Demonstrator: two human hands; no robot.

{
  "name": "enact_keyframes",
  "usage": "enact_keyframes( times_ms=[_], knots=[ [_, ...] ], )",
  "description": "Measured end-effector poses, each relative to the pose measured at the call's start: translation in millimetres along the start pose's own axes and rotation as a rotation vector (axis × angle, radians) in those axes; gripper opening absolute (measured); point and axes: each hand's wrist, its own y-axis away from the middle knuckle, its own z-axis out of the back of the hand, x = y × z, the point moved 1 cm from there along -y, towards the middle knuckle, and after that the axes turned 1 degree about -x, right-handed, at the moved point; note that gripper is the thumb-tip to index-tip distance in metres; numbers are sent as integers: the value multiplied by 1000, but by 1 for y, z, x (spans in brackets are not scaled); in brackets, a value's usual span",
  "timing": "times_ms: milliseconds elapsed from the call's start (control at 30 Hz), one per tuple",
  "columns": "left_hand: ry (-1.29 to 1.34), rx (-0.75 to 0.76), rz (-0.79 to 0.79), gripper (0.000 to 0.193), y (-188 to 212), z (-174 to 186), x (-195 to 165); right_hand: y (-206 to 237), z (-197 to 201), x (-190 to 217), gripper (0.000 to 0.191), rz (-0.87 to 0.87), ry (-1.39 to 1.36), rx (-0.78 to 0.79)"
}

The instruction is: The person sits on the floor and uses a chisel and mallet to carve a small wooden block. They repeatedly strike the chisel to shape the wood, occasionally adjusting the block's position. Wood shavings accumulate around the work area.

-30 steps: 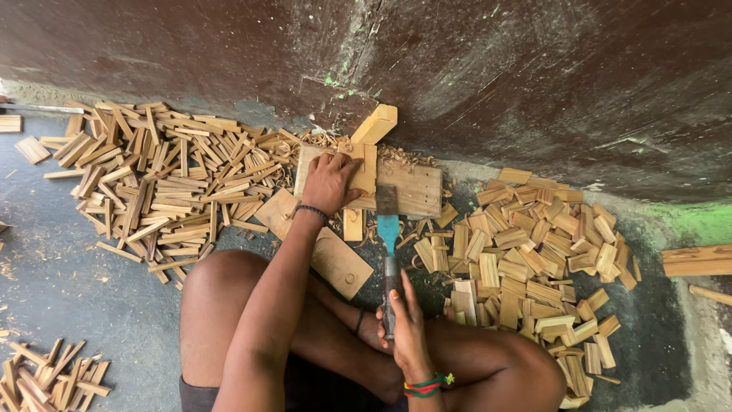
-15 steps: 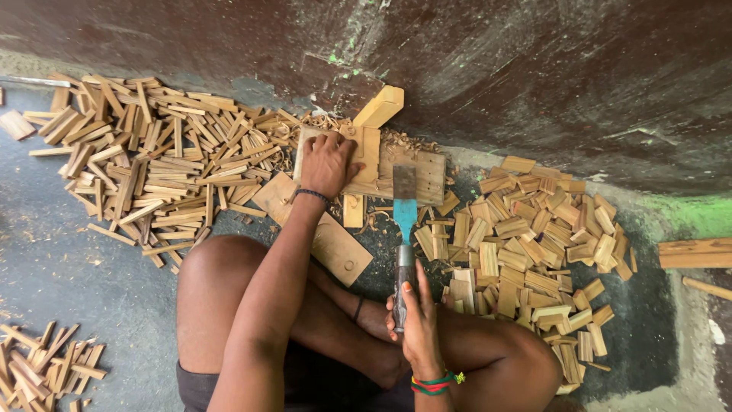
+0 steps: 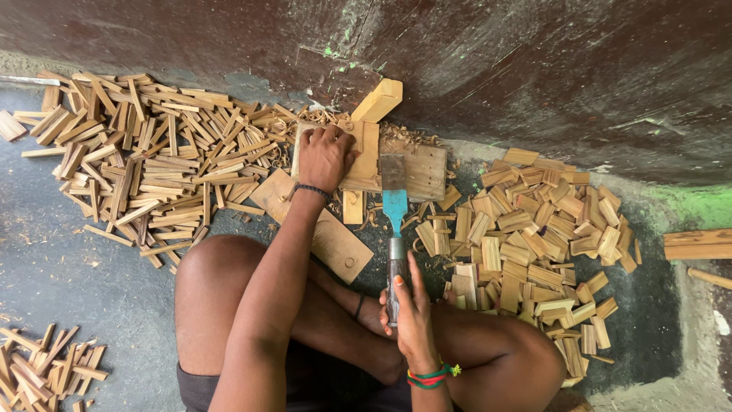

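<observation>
The left hand (image 3: 325, 156) presses flat on a small wooden piece (image 3: 364, 159) lying on the wooden work board (image 3: 418, 169), fingers spread, gripping nothing. At five o'clock from it, the right hand (image 3: 412, 317) is clenched around a blue-bladed chisel (image 3: 394, 217), whose blade points to twelve o'clock onto the board.

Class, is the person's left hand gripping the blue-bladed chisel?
No: the left hand presses a wooden piece, while the right hand grips the blue-bladed chisel.

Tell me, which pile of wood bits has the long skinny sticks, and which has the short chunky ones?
The big pile beside the left hand holds long thin sticks. The pile beside the right hand, which holds the chisel, holds short, wide blocks.
</observation>
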Motion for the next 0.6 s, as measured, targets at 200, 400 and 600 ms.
enact_keyframes(
  times_ms=[200, 400, 600],
  knots=[
    [45, -132, -48, 56, -3, 15, -7, -3, -2, -3, 70, -7, 2, 20],
    [596, -14, -350, 54, 10, 25, -50, -1, -5, 0, 68, -39, -34, 44],
    [456, 223, -555, 55, 34, 13, -96, 0, -11, 5, 67, -48, -20, 93]
  ],
)
